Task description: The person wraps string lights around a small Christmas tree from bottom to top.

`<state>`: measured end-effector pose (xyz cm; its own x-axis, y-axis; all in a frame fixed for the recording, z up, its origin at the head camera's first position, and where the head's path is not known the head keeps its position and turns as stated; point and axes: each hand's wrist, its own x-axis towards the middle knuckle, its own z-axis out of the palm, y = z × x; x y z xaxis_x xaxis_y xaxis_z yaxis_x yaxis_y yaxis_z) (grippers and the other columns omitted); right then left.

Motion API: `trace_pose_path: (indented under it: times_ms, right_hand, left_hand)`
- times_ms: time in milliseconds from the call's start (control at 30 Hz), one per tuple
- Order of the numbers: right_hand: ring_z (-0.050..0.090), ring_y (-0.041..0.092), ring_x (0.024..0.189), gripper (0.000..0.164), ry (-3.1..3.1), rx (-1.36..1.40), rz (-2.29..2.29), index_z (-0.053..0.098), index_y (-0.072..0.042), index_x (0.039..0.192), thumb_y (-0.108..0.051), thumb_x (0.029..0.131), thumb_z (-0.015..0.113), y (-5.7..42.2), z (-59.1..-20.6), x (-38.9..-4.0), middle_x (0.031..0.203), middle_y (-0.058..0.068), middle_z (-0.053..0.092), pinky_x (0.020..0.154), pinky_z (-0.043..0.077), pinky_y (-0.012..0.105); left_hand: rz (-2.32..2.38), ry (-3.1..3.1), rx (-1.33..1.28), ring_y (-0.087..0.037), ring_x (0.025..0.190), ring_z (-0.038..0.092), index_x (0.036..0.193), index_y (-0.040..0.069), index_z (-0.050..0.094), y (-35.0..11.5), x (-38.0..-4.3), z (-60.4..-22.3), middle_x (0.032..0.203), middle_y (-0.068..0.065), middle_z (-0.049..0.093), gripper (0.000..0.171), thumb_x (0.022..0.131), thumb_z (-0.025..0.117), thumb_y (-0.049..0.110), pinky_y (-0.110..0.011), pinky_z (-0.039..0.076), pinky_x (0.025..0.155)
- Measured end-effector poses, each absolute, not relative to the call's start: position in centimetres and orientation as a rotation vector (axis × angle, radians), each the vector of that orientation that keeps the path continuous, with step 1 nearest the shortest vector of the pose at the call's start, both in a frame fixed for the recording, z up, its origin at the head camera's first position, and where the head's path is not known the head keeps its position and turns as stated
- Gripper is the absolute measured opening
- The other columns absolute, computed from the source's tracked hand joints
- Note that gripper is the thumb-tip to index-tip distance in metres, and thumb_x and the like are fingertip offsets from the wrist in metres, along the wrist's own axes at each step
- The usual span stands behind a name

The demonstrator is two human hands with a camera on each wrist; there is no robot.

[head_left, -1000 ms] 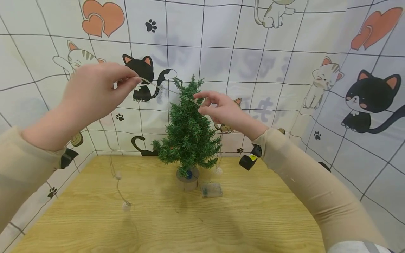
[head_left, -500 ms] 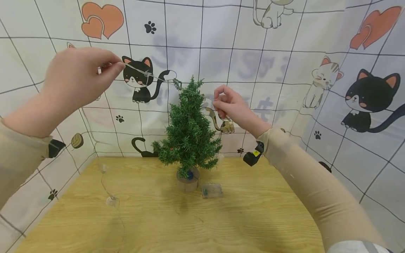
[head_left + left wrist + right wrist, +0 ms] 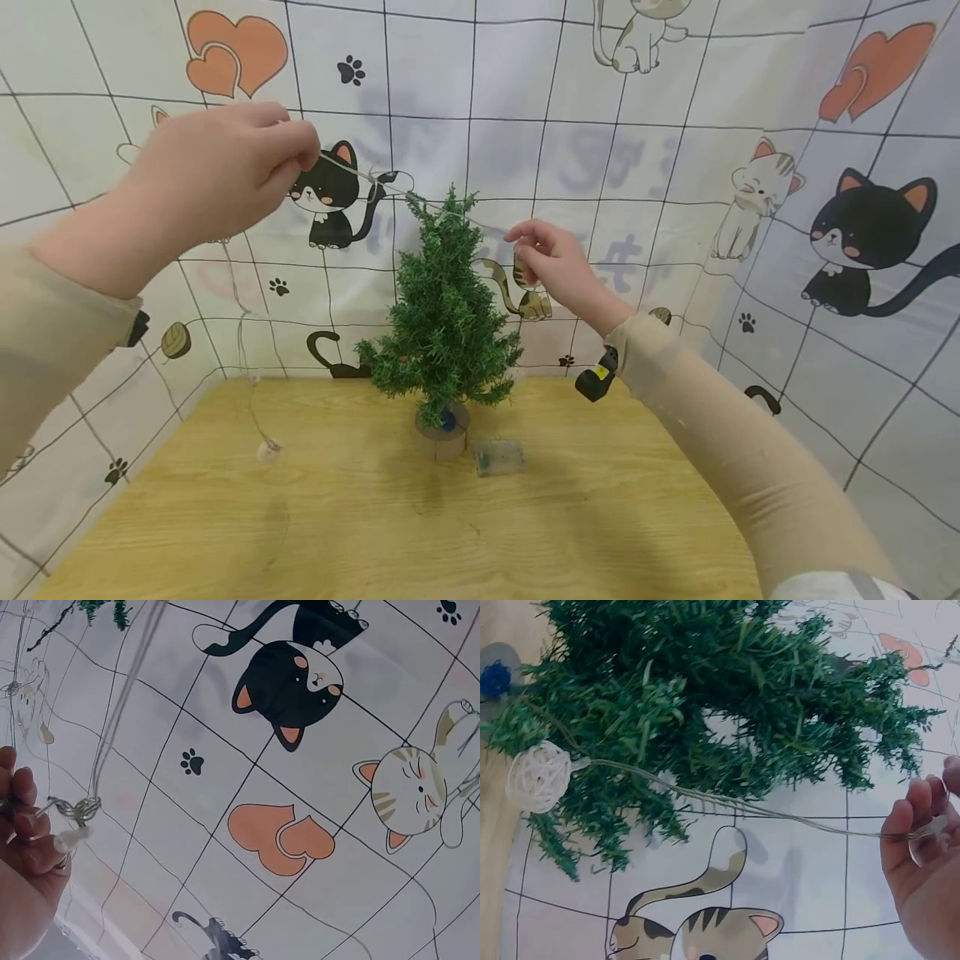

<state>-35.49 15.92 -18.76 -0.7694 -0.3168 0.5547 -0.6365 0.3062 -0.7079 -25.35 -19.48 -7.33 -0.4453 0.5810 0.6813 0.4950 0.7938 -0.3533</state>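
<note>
A small green artificial Christmas tree point(image 3: 450, 312) stands upright on a round wooden base point(image 3: 442, 442). Left of its top, my left hand point(image 3: 225, 171) pinches the wire of a string of lights point(image 3: 348, 168). The wire runs slanting across the treetop to my right hand point(image 3: 555, 260), which holds it on the tree's right side. In the right wrist view a white woven ball light point(image 3: 538, 777) hangs on the wire beside the lower branches. Another ball light point(image 3: 268, 452) dangles from a strand below my left hand. The left wrist view shows knotted wire point(image 3: 79, 810) at the fingers.
A clear battery box point(image 3: 500, 458) lies on the wooden table point(image 3: 375, 533), right of the tree's base. Something round and blue point(image 3: 447, 421) is at the trunk's foot. A white cloth point(image 3: 510, 75) printed with cats and hearts hangs behind and at both sides.
My right hand has moved from in front of the treetop to its right. My left hand rose and went left, then came back slightly right. The wire now spans the treetop.
</note>
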Motion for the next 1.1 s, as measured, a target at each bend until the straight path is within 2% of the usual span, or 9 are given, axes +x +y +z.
trace_pose_path:
  times_ms: [67, 167, 333, 433, 567, 767, 833, 1033, 1100]
  right_hand:
    - [0.049, 0.028, 0.066, 0.023, -2.301, 0.845, 1.425, 0.061, -0.01, 0.121, -0.013, 0.101, 0.051, 16.0, -19.1, -35.5, 0.091, 0.01, 0.056, 0.062, 0.048, 0.033]
    - [0.051, 0.025, 0.069, 0.032, -2.332, 0.839, 1.399, 0.056, -0.011, 0.131, -0.015, 0.1, 0.054, 16.1, -19.7, -35.4, 0.104, 0.01, 0.055, 0.062, 0.048, 0.032]
    - [0.05, 0.023, 0.073, 0.044, -2.345, 0.843, 1.334, 0.047, -0.013, 0.141, -0.016, 0.098, 0.056, 15.8, -20.3, -35.3, 0.114, 0.009, 0.051, 0.062, 0.045, 0.032]
    - [0.049, 0.023, 0.076, 0.05, -2.345, 0.832, 1.27, 0.044, -0.012, 0.144, -0.018, 0.097, 0.058, 15.6, -20.4, -35.2, 0.118, 0.008, 0.05, 0.063, 0.042, 0.034]
    - [0.046, 0.024, 0.076, 0.054, -2.325, 0.854, 1.22, 0.039, -0.011, 0.147, -0.02, 0.097, 0.058, 15.5, -20.7, -35.3, 0.12, 0.01, 0.047, 0.064, 0.039, 0.035]
    - [0.044, 0.024, 0.071, 0.054, -2.32, 0.901, 1.184, 0.039, -0.009, 0.147, -0.014, 0.097, 0.057, 15.3, -21.5, -35.2, 0.117, 0.01, 0.046, 0.063, 0.038, 0.034]
    - [0.045, 0.023, 0.072, 0.053, -2.32, 0.908, 1.17, 0.041, -0.008, 0.146, -0.012, 0.096, 0.058, 15.4, -21.8, -35.0, 0.117, 0.01, 0.047, 0.063, 0.038, 0.034]
    - [0.047, 0.022, 0.076, 0.049, -2.322, 0.942, 1.131, 0.046, -0.009, 0.143, -0.013, 0.096, 0.058, 15.9, -22.5, -34.2, 0.118, 0.01, 0.049, 0.067, 0.039, 0.037]
    - [0.047, 0.021, 0.076, 0.046, -2.308, 0.958, 1.13, 0.048, -0.009, 0.141, -0.013, 0.097, 0.058, 16.0, -22.7, -33.9, 0.118, 0.01, 0.05, 0.068, 0.039, 0.037]
  left_hand:
    - [0.216, -2.016, -0.836, -0.023, 0.053, 0.039, 0.087, 0.009, 0.055, -19.5, -25.8, -7.8, 0.072, -0.005, 0.046, 0.011, 0.094, 0.048, 0.004, -0.035, 0.027, 0.038]
    - [0.314, -1.909, -0.835, -0.024, 0.053, 0.037, 0.085, 0.007, 0.049, -19.4, -26.4, -8.4, 0.07, -0.007, 0.042, 0.009, 0.091, 0.048, 0.0, -0.035, 0.025, 0.035]
    - [0.355, -2.027, -0.701, -0.027, 0.051, 0.036, 0.098, 0.005, 0.048, -19.1, -27.1, -9.0, 0.078, -0.012, 0.045, 0.013, 0.091, 0.045, -0.004, -0.038, 0.03, 0.033]
    - [0.341, -2.141, -0.612, -0.028, 0.051, 0.036, 0.108, 0.006, 0.045, -18.9, -27.6, -8.9, 0.083, -0.014, 0.046, 0.021, 0.091, 0.04, -0.006, -0.039, 0.031, 0.034]
    - [0.301, -2.179, -0.545, -0.027, 0.049, 0.033, 0.112, 0.009, 0.042, -18.4, -28.2, -9.0, 0.08, -0.013, 0.043, 0.027, 0.09, 0.036, -0.005, -0.037, 0.028, 0.035]
    - [0.253, -2.068, -0.56, -0.026, 0.047, 0.031, 0.112, 0.01, 0.045, -18.5, -28.2, -9.9, 0.075, -0.011, 0.042, 0.024, 0.091, 0.038, 0.001, -0.036, 0.025, 0.035]
    - [0.243, -2.054, -0.566, -0.025, 0.047, 0.031, 0.111, 0.01, 0.047, -18.7, -28.0, -10.1, 0.074, -0.01, 0.043, 0.023, 0.091, 0.039, 0.003, -0.036, 0.024, 0.035]
    - [0.26, -1.977, -0.632, -0.022, 0.044, 0.028, 0.094, 0.007, 0.05, -19.7, -27.2, -11.0, 0.066, -0.006, 0.04, 0.01, 0.09, 0.041, 0.01, -0.035, 0.022, 0.034]
    - [0.268, -1.939, -0.655, -0.021, 0.044, 0.026, 0.09, 0.007, 0.05, -20.1, -26.9, -11.1, 0.063, -0.004, 0.036, 0.012, 0.091, 0.039, 0.013, -0.034, 0.021, 0.034]
